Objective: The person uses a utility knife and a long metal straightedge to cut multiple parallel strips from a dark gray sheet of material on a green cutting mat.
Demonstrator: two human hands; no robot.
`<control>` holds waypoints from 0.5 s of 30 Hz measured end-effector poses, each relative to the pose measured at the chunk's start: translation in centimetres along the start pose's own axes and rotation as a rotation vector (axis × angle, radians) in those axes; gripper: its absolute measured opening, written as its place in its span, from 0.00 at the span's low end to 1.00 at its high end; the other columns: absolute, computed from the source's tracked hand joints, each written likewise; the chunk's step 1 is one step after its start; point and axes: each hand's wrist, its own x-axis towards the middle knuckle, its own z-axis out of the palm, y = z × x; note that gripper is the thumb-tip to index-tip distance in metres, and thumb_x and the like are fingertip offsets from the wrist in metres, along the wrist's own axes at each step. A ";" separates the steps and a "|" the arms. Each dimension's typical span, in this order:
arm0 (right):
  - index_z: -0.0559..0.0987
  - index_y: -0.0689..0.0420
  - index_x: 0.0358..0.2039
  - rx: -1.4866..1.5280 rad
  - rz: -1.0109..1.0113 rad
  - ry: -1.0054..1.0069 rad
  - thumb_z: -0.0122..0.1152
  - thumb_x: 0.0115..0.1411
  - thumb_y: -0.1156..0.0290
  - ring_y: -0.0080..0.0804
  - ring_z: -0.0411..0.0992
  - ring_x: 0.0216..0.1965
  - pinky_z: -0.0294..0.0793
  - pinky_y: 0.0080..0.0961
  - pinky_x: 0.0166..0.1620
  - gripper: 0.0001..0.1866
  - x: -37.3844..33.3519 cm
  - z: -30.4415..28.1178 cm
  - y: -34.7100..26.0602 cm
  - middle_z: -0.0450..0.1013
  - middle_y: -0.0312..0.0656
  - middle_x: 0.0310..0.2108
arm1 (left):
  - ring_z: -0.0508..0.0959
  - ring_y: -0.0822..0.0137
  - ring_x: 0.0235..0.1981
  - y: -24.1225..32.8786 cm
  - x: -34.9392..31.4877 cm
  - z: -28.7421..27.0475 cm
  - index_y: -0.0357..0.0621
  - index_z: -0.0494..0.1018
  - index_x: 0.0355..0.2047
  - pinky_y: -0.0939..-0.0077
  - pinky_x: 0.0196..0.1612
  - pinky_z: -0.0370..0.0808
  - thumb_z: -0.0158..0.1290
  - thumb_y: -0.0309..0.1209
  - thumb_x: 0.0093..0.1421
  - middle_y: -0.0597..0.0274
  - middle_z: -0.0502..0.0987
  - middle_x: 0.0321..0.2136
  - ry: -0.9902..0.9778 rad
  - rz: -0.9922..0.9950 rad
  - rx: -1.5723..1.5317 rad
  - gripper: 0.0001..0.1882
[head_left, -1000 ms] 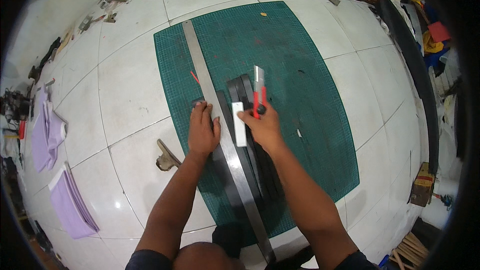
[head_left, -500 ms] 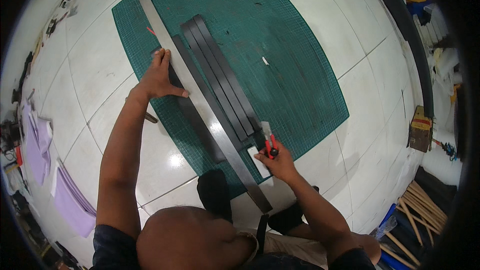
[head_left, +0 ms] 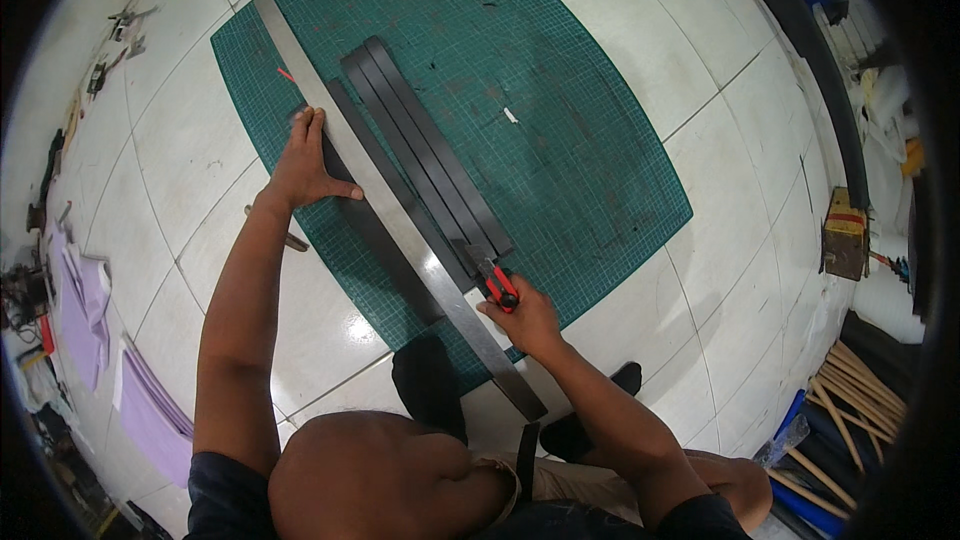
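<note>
A long steel ruler [head_left: 430, 265] lies slantwise over dark strip material on the green cutting mat [head_left: 590, 190]. My left hand [head_left: 308, 165] presses down at its left side, thumb and fingers spread, touching the ruler and the dark material [head_left: 380, 238]. My right hand [head_left: 532, 325] is closed on a red utility knife [head_left: 498, 285], its blade pointing up and away over the near ends of the strips. A white rectangular piece [head_left: 498, 334] lies by the right thumb, beside the ruler. Several black strips [head_left: 425, 145] lie side by side to the right of the ruler.
A small white piece [head_left: 511, 115] lies on the mat. Folded lilac fabric [head_left: 150, 395] rests on the tiled floor at left. Wooden sticks [head_left: 860, 390] and a small box [head_left: 846, 233] are at right. My feet are near the mat's front edge.
My right hand has moved left with the utility knife, bringing the blade over the black strips' near ends, closer to the ruler. My left hand keeps its place on the ruler.
</note>
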 end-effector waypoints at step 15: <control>0.76 0.61 0.41 0.352 0.084 0.021 0.74 0.55 0.51 0.40 0.78 0.36 0.76 0.38 0.40 0.27 0.7 -0.2 4.0 0.78 0.47 0.33 | 0.46 0.40 0.74 1.9 0.8 -0.7 0.25 0.42 0.70 0.47 0.74 0.47 0.72 0.71 0.22 0.32 0.48 0.70 -0.104 -0.082 0.335 0.87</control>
